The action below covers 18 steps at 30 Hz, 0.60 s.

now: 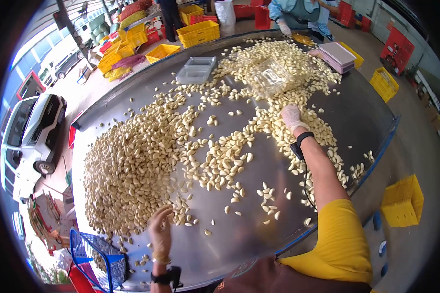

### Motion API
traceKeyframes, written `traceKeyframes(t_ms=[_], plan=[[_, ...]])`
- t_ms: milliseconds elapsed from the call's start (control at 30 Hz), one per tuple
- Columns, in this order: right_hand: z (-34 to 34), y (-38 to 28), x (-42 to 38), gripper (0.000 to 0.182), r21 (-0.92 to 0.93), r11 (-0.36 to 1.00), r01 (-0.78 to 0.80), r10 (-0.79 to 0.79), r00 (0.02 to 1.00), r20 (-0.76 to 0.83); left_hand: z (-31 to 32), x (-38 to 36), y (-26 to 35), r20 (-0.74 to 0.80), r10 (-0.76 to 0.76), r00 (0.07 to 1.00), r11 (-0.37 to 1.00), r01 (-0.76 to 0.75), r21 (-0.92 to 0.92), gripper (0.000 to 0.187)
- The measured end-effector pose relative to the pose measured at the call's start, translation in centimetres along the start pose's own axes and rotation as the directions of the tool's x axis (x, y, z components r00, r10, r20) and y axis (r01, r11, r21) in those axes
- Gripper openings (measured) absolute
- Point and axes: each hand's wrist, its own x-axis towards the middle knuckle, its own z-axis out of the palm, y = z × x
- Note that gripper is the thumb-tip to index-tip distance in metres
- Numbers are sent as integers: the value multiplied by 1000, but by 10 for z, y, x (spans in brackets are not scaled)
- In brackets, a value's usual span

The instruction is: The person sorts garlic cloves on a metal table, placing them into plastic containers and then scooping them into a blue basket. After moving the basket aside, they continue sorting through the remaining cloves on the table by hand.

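Observation:
Peeled garlic cloves [132, 166] lie in a big heap on the left of the metal table [259, 166]. A second spread of garlic cloves [318, 129] runs down the right side. My left hand [160, 232], in a thin pale glove, is at the near edge of the left heap, fingers apart and slightly curled, holding nothing I can see. Over the right-hand cloves reaches my right hand [293, 118], also gloved, back upward; its fingertips are hidden. Just beyond it, a clear plastic tray [269, 78] rests on the cloves.
A pale divided container [196, 71] stands at the table's far side, and a pinkish box [337, 56] at its far right. A blue basket [100, 261] is at the near left. Across the table, a person in blue [298, 12] has a gloved hand near the cloves.

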Motion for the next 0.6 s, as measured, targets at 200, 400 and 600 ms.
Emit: traceKeyframes(t_ms=[200,400,600], plan=[[-38,1,-33,20,448,859,-247,302,952,-54,123,11,54,619,-121,776,355,616,-703,35],[-184,-110,-197,20,914,-46,404,-282,872,-400,147,1,45,794,-174,582,-348,718,-603,44],[-203,-204,-172,51,823,183,538,-337,821,-462,135,-30,-25,755,-248,607,-331,679,-655,26]])
